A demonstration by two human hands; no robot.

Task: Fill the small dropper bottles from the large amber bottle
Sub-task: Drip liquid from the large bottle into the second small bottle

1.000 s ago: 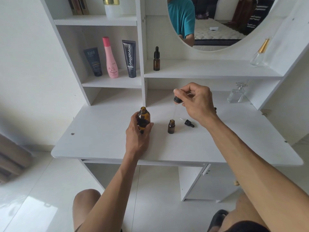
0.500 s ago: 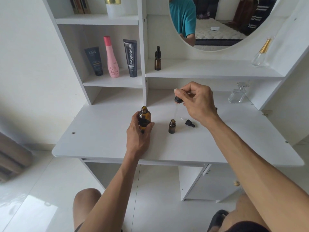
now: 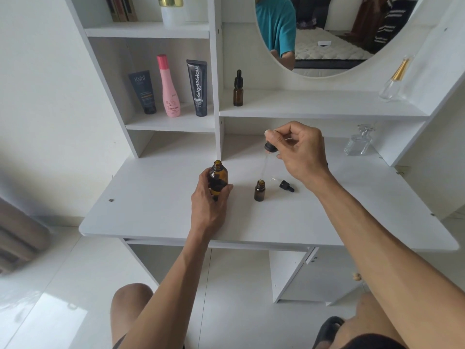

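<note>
Big bottle: Our left hand (image 3: 211, 207) wraps around the large amber bottle (image 3: 218, 179). It stands on the desk (image 3: 151, 197) with its cap off. We think we hold it so it cannot tip over while the top is open.

Dropper: Our right hand (image 3: 299, 152) pinches the soft top of the dropper (image 3: 266, 161) between thumb and finger. The grip is tight on it. The thin glass tube points down, and its tip is right at the mouth of the small dropper bottle (image 3: 259, 190).

Small bottle: It stands open on the desk, just beside the big bottle and between our two hands. We think it sits close so the drops have a short way to go. We cannot tell how full it is.

Loose cap: Another dropper cap (image 3: 285, 185) lies on its side, just right of the small bottle. It looks like it belongs to that bottle and waits there.

Shelf bottle: One more capped dropper bottle (image 3: 238, 89) stands on the shelf (image 3: 314, 107), well apart from our hands. We cannot tell if it is full.

Watch out: The small mouth is narrow, so we should keep the tube straight above it.
</note>
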